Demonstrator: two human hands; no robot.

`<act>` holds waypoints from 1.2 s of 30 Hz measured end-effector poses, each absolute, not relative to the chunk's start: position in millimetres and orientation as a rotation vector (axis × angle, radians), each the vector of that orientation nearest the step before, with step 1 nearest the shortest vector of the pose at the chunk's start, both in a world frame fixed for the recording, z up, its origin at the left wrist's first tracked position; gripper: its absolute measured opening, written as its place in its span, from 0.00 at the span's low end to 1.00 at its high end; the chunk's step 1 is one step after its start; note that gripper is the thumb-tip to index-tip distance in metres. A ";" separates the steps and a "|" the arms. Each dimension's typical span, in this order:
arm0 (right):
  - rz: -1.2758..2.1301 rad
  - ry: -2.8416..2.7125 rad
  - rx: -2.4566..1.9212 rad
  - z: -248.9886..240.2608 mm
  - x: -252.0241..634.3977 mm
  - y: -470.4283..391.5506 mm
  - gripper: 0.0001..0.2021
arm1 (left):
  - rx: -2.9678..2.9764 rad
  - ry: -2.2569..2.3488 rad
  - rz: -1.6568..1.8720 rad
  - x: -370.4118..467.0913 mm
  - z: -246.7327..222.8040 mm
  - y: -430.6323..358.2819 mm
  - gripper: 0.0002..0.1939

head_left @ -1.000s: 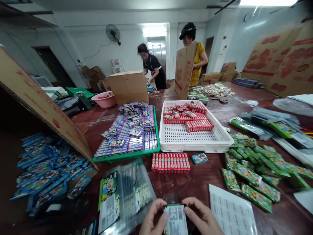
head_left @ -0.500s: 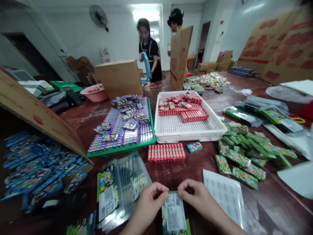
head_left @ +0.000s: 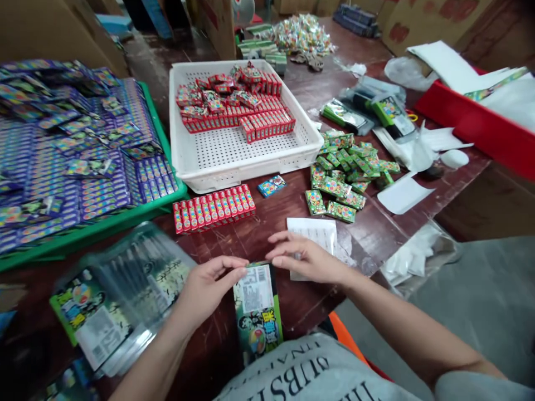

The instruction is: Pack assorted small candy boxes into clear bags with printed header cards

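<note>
A green printed pouch (head_left: 257, 312) with a white label lies on the table's front edge, against my shirt. My left hand (head_left: 221, 278) pinches its top left corner between thumb and fingers. At the top right corner, my right hand (head_left: 301, 256) has its thumb and a finger closed on the pouch's edge, the index finger raised. A stack of clear-fronted pouches (head_left: 137, 289) sits left of my left hand. Beyond my hands are a row of red small packs (head_left: 215, 207) and one blue packet (head_left: 271, 186). A sheet of labels (head_left: 313, 234) lies partly under my right hand.
A white basket (head_left: 246, 167) holds red packs. The green tray (head_left: 163, 145) on the left holds purple packs. Green packets (head_left: 343, 172) are piled to the right, near bagged pouches (head_left: 390, 114) and a red box (head_left: 480, 125). Cardboard stands at the back.
The view has tilted down and turned right, so the shirt and floor now show. Both hands stay at the pouch's top edge; the right hand's index finger has lifted.
</note>
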State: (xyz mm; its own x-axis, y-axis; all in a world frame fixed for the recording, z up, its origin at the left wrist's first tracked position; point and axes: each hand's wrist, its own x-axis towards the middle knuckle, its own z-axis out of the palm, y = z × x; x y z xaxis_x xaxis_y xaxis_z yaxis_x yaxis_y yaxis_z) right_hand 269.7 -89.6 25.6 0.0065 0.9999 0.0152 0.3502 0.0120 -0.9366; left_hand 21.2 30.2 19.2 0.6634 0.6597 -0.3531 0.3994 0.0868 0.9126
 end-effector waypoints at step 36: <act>0.779 -0.980 -1.641 3.5 354.6 -113.9 0.18 | 1.577 0.720 0.340 155.0 16.0 44.9 0.17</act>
